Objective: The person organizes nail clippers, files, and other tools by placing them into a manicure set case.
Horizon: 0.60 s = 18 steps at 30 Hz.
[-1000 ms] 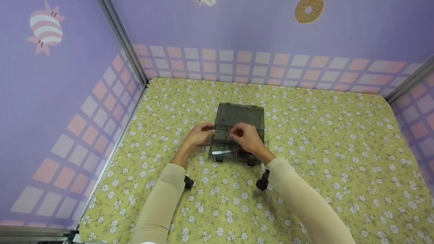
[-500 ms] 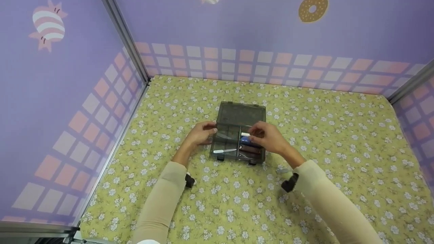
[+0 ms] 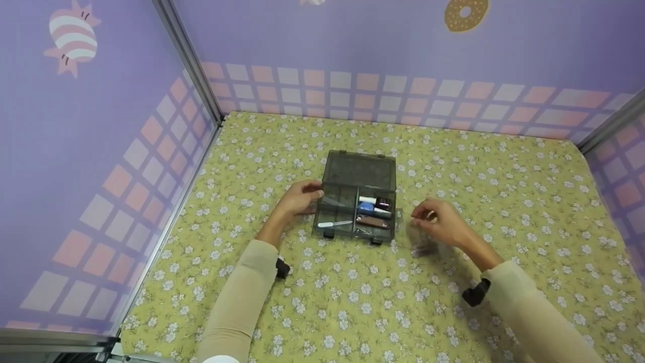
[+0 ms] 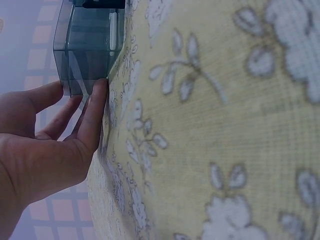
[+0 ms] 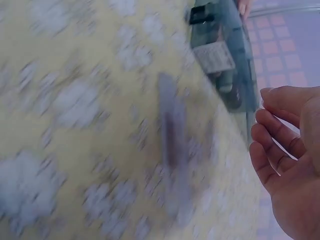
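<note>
My left hand [image 3: 301, 197] stays at the left side of a smoky clear compartment box [image 3: 339, 233], lid [image 3: 360, 171] lying back. In the left wrist view its thumb and fingertips meet the box's end wall, fingers nearly straight. My right hand [image 3: 443, 222] hovers off the box's right side, fingers loosely bent, with nothing visible between them. Below it lies a long clear piece with a dark middle [image 5: 171, 140], blurred in the right wrist view. The box holds a thin white-handled tool [image 3: 334, 224], a blue item [image 3: 366, 206], a brown bar-shaped item [image 3: 372, 221] and a pale strip [image 4: 78, 70].
A printed label [image 5: 215, 56] shows at the box's right side. The floral-covered table [image 3: 302, 312] runs to purple walls [image 3: 312, 40] at the back and both sides, with metal posts [image 3: 186, 60] at the corners.
My right hand has moved from over the left compartments, across the box, to the table at its right. The thin clear strip it held is out of its fingers. The left hand has hardly moved.
</note>
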Each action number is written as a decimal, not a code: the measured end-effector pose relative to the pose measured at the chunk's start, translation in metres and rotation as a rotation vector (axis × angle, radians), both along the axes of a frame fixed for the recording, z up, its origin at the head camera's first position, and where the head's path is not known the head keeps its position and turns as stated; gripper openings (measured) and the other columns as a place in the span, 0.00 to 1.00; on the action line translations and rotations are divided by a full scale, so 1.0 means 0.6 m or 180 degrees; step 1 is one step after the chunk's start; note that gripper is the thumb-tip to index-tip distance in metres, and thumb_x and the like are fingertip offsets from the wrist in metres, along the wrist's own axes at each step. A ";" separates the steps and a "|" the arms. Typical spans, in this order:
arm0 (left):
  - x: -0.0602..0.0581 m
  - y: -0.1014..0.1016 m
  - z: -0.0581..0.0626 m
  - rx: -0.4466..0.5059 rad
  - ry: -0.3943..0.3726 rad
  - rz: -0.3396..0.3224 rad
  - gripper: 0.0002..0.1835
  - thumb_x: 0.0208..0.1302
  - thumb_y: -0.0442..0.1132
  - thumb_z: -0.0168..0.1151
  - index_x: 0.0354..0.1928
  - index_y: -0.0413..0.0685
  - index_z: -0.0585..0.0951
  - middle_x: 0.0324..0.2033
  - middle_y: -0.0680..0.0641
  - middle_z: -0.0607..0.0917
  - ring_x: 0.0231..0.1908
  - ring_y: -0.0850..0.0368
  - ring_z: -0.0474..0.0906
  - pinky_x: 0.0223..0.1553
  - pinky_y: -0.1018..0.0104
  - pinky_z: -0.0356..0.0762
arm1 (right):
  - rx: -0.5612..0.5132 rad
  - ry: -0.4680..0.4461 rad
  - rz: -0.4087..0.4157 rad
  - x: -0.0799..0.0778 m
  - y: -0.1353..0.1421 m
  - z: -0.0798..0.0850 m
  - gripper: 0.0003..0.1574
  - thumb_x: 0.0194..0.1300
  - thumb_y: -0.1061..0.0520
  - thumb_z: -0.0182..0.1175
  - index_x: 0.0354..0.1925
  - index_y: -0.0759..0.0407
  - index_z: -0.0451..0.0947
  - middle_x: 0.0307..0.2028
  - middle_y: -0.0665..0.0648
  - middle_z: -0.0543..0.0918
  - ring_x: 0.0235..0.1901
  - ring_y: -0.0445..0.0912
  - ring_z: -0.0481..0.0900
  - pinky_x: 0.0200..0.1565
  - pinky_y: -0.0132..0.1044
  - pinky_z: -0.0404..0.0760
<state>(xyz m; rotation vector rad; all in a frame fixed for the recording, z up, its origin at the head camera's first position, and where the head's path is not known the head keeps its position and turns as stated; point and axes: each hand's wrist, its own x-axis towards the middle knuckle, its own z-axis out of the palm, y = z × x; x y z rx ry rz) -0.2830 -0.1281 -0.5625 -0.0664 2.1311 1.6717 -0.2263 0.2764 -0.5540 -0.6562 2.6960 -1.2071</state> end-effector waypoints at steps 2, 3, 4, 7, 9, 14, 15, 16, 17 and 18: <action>-0.001 0.000 -0.001 -0.0005 0.0013 -0.0003 0.24 0.81 0.42 0.60 0.74 0.49 0.75 0.65 0.45 0.79 0.63 0.48 0.78 0.54 0.53 0.85 | 0.0000 -0.0011 -0.0027 0.007 0.015 -0.006 0.06 0.71 0.65 0.70 0.45 0.64 0.87 0.41 0.55 0.85 0.40 0.48 0.83 0.44 0.45 0.84; -0.002 0.000 -0.002 -0.0007 0.0017 -0.0006 0.24 0.81 0.42 0.61 0.74 0.49 0.75 0.65 0.45 0.79 0.62 0.48 0.78 0.54 0.53 0.85 | 0.0002 -0.0021 -0.0040 0.011 0.021 -0.009 0.05 0.71 0.64 0.70 0.45 0.64 0.87 0.41 0.54 0.85 0.40 0.48 0.83 0.43 0.43 0.84; -0.002 0.000 -0.003 -0.0007 0.0020 -0.0008 0.23 0.81 0.42 0.61 0.74 0.49 0.76 0.65 0.45 0.79 0.62 0.48 0.79 0.54 0.53 0.85 | 0.0006 -0.0042 -0.0049 0.014 0.028 -0.012 0.05 0.71 0.64 0.70 0.45 0.64 0.87 0.41 0.54 0.85 0.39 0.48 0.82 0.43 0.42 0.84; -0.003 0.001 -0.004 0.0007 0.0029 -0.0010 0.23 0.81 0.42 0.61 0.73 0.48 0.76 0.64 0.44 0.79 0.62 0.48 0.79 0.54 0.53 0.85 | 0.0010 -0.0061 -0.0054 0.024 0.046 -0.021 0.05 0.72 0.63 0.70 0.45 0.63 0.87 0.40 0.54 0.84 0.38 0.47 0.82 0.41 0.37 0.84; -0.003 0.001 -0.003 0.0012 0.0023 -0.0014 0.23 0.81 0.42 0.61 0.73 0.48 0.76 0.64 0.45 0.79 0.63 0.48 0.78 0.54 0.53 0.85 | -0.0025 -0.0066 -0.0024 0.031 0.056 -0.026 0.05 0.72 0.63 0.69 0.45 0.62 0.87 0.40 0.54 0.83 0.38 0.47 0.82 0.41 0.36 0.83; -0.003 0.000 -0.001 -0.0002 0.0010 -0.0031 0.23 0.81 0.42 0.61 0.73 0.49 0.76 0.64 0.45 0.79 0.64 0.48 0.78 0.55 0.53 0.85 | 0.0018 -0.0044 0.0045 0.046 0.076 -0.033 0.04 0.71 0.64 0.70 0.44 0.60 0.87 0.40 0.54 0.83 0.38 0.46 0.82 0.40 0.35 0.83; -0.003 0.000 -0.001 -0.0001 0.0011 -0.0031 0.23 0.81 0.42 0.61 0.73 0.48 0.76 0.64 0.45 0.79 0.64 0.48 0.78 0.55 0.53 0.85 | 0.0048 -0.0054 0.0047 0.049 0.079 -0.035 0.04 0.71 0.63 0.71 0.43 0.60 0.87 0.40 0.54 0.83 0.38 0.46 0.82 0.40 0.35 0.83; -0.003 0.000 -0.002 0.0002 0.0015 -0.0032 0.24 0.81 0.42 0.61 0.73 0.48 0.76 0.64 0.45 0.79 0.64 0.48 0.78 0.54 0.53 0.85 | 0.0097 -0.0070 0.0045 0.051 0.082 -0.036 0.04 0.70 0.62 0.72 0.43 0.59 0.87 0.40 0.54 0.83 0.38 0.45 0.82 0.39 0.35 0.83; -0.003 0.000 -0.002 0.0010 0.0020 -0.0031 0.24 0.80 0.42 0.61 0.73 0.48 0.76 0.64 0.45 0.79 0.64 0.48 0.77 0.54 0.53 0.85 | 0.0128 -0.0094 0.0054 0.054 0.084 -0.036 0.04 0.70 0.62 0.72 0.43 0.59 0.87 0.40 0.54 0.83 0.37 0.45 0.82 0.39 0.35 0.84; -0.004 -0.001 -0.001 0.0024 0.0023 -0.0027 0.24 0.80 0.42 0.61 0.73 0.47 0.76 0.65 0.45 0.79 0.64 0.48 0.77 0.54 0.53 0.85 | 0.0170 -0.0132 0.0055 0.056 0.086 -0.037 0.04 0.70 0.62 0.72 0.43 0.59 0.87 0.39 0.53 0.83 0.37 0.45 0.82 0.39 0.35 0.83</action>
